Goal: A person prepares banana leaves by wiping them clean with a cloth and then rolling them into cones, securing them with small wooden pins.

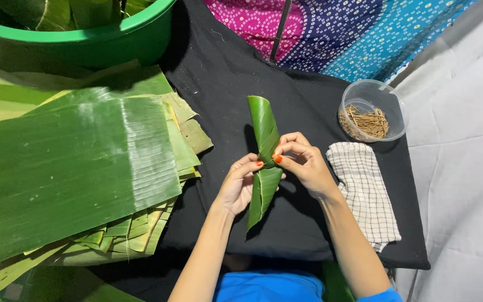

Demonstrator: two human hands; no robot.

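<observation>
Folded leaf strip (264,162) runs near-to-far, far end rolled; left hand (238,184) and right hand (306,162) both pinch its middle.

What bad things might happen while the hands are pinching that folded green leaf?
The folded green leaf strip is pinched only at its middle by the left hand and right hand, so it might spring open if the grip slips. Leaf this thin may also split along its ribs at the fold. The clear round plastic tub of thin brown sticks sits near the right elbow's side and might get knocked over.
</observation>
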